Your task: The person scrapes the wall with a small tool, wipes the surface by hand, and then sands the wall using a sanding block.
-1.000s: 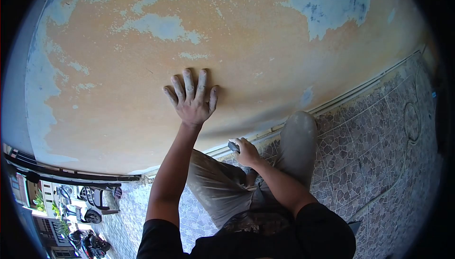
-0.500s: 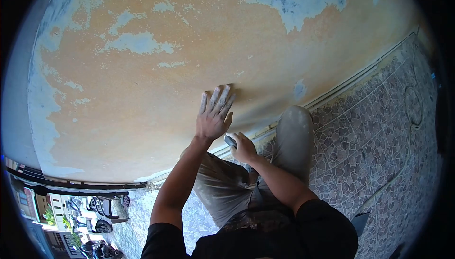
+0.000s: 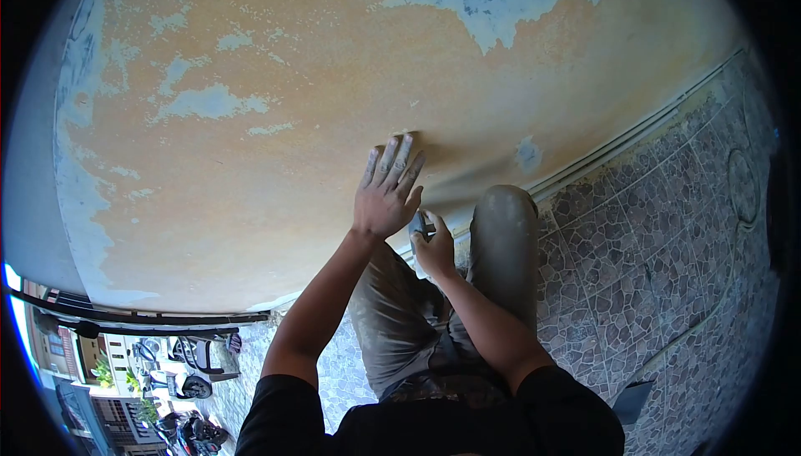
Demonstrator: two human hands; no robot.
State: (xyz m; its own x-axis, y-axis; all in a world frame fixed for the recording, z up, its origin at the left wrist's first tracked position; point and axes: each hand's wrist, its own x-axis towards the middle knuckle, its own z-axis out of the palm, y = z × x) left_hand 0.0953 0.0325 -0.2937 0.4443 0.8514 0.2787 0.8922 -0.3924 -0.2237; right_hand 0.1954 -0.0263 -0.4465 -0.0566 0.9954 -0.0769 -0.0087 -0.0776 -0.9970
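The wall (image 3: 275, 164) is orange-tan with pale, peeled patches. My left hand (image 3: 388, 197) lies against it, fingers spread and dusty, holding nothing. Just below and to the right of it, my right hand (image 3: 435, 247) is closed round a dark grey tool (image 3: 418, 224), which is small and partly hidden by the fingers. What kind of tool it is I cannot make out. Both hands are close together, above my bent knees.
Pipes (image 3: 617, 143) run along the foot of the wall. Stone-patterned tiles (image 3: 601, 289) cover the floor, with a hose (image 3: 738, 197) and a dark flat object (image 3: 632, 402) on it. Motorcycles (image 3: 188, 435) and a chair (image 3: 196, 356) stand at the lower left.
My left hand has moved slightly up and to the right on the wall. My right hand has risen with the tool, which now points more upright. The view has shifted a little.
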